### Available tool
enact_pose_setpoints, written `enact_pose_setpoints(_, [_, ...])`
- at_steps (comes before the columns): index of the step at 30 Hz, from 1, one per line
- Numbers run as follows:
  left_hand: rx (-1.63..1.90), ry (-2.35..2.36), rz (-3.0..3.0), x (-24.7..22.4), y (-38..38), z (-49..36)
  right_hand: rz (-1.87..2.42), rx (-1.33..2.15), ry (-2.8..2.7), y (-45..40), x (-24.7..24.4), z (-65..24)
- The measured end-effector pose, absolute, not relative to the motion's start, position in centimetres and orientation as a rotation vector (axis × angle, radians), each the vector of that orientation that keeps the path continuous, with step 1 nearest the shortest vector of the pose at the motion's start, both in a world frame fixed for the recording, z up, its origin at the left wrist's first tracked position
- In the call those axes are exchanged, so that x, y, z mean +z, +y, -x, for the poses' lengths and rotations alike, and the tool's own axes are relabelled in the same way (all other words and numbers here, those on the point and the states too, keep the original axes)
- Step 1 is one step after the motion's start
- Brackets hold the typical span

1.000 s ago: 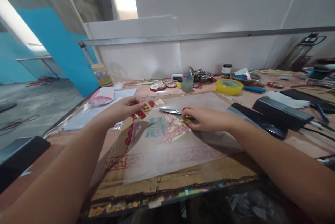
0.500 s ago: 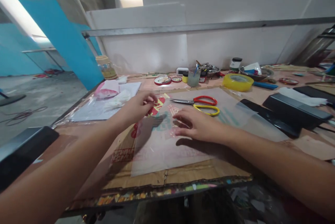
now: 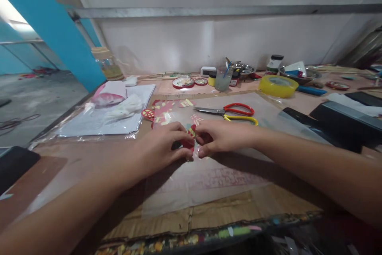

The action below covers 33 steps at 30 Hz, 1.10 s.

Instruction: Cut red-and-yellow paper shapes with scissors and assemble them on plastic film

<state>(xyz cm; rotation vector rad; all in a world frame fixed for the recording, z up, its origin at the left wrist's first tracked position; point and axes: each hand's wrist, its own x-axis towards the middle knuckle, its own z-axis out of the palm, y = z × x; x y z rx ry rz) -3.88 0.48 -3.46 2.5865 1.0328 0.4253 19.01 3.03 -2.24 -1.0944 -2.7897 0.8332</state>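
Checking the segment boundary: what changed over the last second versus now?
The right hand let go of the scissors, which now lie on the translucent sheet, and came in toward the left hand. The left hand came back from the sheet's far left edge. Both hands now pinch a small red paper piece between them. The cardboard, yellow tape roll and jars along the wall stayed put.

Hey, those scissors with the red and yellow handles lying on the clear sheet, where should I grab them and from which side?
Take the scissors with red and yellow handles by the handle loops, coming from the right. They lie flat, closed blades pointing left, loops on the right, nearest the right hand. Both hands now pinch a small red paper piece, so one would likely need freeing first.
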Motion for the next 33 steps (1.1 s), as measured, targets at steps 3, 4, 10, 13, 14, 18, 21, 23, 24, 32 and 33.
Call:
enact_pose_setpoints(3, [0.325, 0.946, -2.649, -3.6, 0.5, 4.0, 1.074, 0.801, -2.752, 2.9, -2.8, -19.3])
enact_pose_setpoints(4, [0.309, 0.921, -2.669, -3.5, 0.5, 4.1, 1.063, 0.782, -2.742, 2.9, -2.9, -19.5])
enact_pose_setpoints(10, [0.315, 1.153, -2.696, -2.7, 1.1, 4.6, 1.051, 0.661, -2.698, 3.1, -3.9, -19.7])
enact_pose_setpoints(13, [0.375, 1.221, -2.710, -2.6, 1.3, 4.7, 1.069, 0.633, -2.698, 3.1, -4.0, -19.7])
enact_pose_setpoints(14, [0.379, 1.184, -2.713, -2.7, 1.3, 4.6, 1.068, 0.622, -2.698, 3.1, -4.1, -19.6])
enact_pose_setpoints(18, [0.328, 1.015, -2.709, -3.1, 0.9, 4.4, 1.043, 0.582, -2.701, 3.1, -4.1, -19.6])
enact_pose_setpoints(21, [0.254, 0.984, -2.695, -3.2, 0.6, 4.4, 1.046, 0.581, -2.708, 3.2, -4.2, -19.6])
enact_pose_setpoints(23, [0.228, 0.985, -2.694, -3.1, 0.6, 4.5, 1.047, 0.583, -2.713, 3.3, -4.3, -19.6])
enact_pose_setpoints(24, [0.217, 0.981, -2.698, -3.1, 0.6, 4.4, 1.047, 0.583, -2.716, 3.4, -4.4, -19.6])
enact_pose_setpoints(32, [0.109, 0.885, -2.852, -2.9, 0.5, 3.4, 1.040, 0.587, -2.729, 3.5, -4.5, -19.5])
enact_pose_setpoints(33, [0.110, 0.877, -2.872, -3.0, 0.5, 3.3, 1.037, 0.588, -2.728, 3.5, -4.4, -19.5])
